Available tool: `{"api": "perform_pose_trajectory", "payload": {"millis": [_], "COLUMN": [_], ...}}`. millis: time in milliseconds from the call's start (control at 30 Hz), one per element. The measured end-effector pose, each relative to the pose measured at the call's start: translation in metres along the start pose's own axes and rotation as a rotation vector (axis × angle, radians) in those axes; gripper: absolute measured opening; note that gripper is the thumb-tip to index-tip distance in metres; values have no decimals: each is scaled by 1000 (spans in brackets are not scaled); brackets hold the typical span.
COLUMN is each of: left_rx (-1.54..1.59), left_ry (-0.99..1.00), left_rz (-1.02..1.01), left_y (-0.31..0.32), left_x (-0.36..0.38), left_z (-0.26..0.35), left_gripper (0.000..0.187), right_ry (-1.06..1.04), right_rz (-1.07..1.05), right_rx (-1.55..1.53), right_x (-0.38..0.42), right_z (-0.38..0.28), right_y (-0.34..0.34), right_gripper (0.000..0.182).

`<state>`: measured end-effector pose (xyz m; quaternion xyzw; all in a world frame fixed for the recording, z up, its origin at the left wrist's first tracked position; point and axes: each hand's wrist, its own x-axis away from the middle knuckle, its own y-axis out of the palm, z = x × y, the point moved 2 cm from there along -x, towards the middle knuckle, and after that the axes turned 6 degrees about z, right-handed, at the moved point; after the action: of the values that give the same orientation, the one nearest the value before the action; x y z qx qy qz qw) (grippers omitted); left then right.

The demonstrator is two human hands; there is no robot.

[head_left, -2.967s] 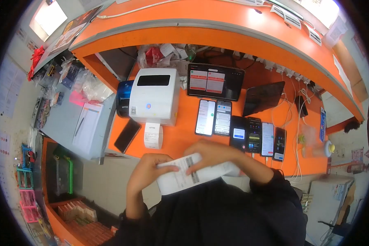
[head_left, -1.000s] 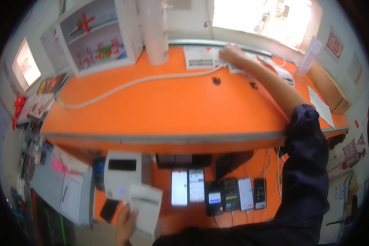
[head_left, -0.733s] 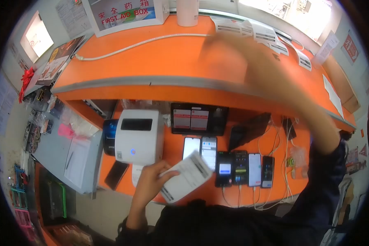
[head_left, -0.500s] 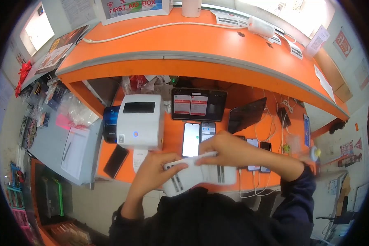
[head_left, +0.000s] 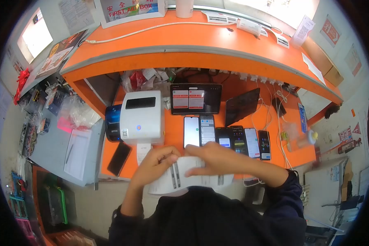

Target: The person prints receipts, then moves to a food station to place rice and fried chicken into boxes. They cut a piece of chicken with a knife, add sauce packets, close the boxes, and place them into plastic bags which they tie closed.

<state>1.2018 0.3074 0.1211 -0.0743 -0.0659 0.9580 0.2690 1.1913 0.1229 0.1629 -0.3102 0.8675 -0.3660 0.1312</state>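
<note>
A strip of white printed labels (head_left: 182,180) with dark bar-like markings stretches between my hands at the desk's front edge. My left hand (head_left: 156,166) is closed on its left part, fingers curled over the upper edge. From the right, my right hand (head_left: 211,159) grips the strip nearer its middle, thumb across the face and fingers behind. Just beyond the hands lies a phone with a bright white screen (head_left: 191,132), and beside it a second lit phone (head_left: 207,129). A white label printer (head_left: 141,117) stands to the left, with a paper slip (head_left: 143,152) at its front.
Behind the phones stand a lit tablet (head_left: 196,98) and a tilted dark screen (head_left: 242,107). A dark phone (head_left: 119,159) lies left of the slip; several phones, including a white-screened one (head_left: 251,142), lie at right among cables. An orange shelf (head_left: 164,57) spans above.
The label strip hangs flatter, less folded between my hands. My right hand has shifted slightly left along it. The view has shifted a little, and more of the right-hand phones shows.
</note>
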Motion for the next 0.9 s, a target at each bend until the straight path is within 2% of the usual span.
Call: {"api": "perform_pose_trajectory", "payload": {"millis": [33, 67, 100, 133, 167, 233, 267, 300, 367, 433, 500, 533, 633, 667, 733, 767, 833, 900], "left_rx": [60, 62, -9, -81, -81, -172, -257, -251, -334, -264, -217, -219, -258, -331, -398, -414, -431, -457], "left_ry": [-9, -16, -151, -283, -287, -417, -326, -334, -121, -88, -183, -179, -106, -81, -61, 5, 75, 38], "left_rz": [-47, -38, -152, -265, -254, -55, -50, -42, -231, -213, -193, -189, -127, -129, -135, -183, -234, -158], "left_y": [-4, -11, -19, -26, -32, -44, -44, -38, -13, -4, -11, -19, -36, -35, -24, -14, -5, -3], "left_x": [4, 11, 20, 27, 32, 39, 37, 32, 15, 7, 6, 8, 15, 11, 4, -2, -5, -3], "left_z": [-1, -1, -4, -6, -8, -13, -10, -9, 0, 9, 12, 11, 13, 22, 27, 29, 30, 28], "left_gripper": [23, 23, 24, 25, 25, 26, 25, 25, 25, 26, 26, 26, 24, 24, 23, 23, 23, 23], "right_ry": [-1, -138, -276, -200, -124, 213, 288, 288, -323, -268, -9, 79, 143, 146, -260, -331, 5, -1], "right_rz": [-7, 67, 140, 111, 83, 174, 217, 204, 182, 112, 26, 46, 150, 148, 298, 275, 114, 185], "right_rx": [-4, -5, -8, -20, -29, -91, -299, -300, -16, -19, 59, 48, 116, 115, 65, -26, -32, -92], "right_x": [0, 1, 3, 6, 12, 30, 36, 30, 9, 4, 1, 5, 17, 16, 10, 2, -7, -8], "right_z": [6, 13, 18, 16, 8, 1, -11, -10, -20, -19, -15, -9, 7, 6, -10, -14, -18, 2], "right_y": [0, 0, -2, -14, -30, -74, -85, -76, -41, -23, -34, -45, -60, -57, -42, -28, -11, -2], "right_gripper": [33, 30, 28, 30, 31, 31, 31, 31, 32, 31, 27, 25, 27, 27, 30, 33, 35, 37]}}
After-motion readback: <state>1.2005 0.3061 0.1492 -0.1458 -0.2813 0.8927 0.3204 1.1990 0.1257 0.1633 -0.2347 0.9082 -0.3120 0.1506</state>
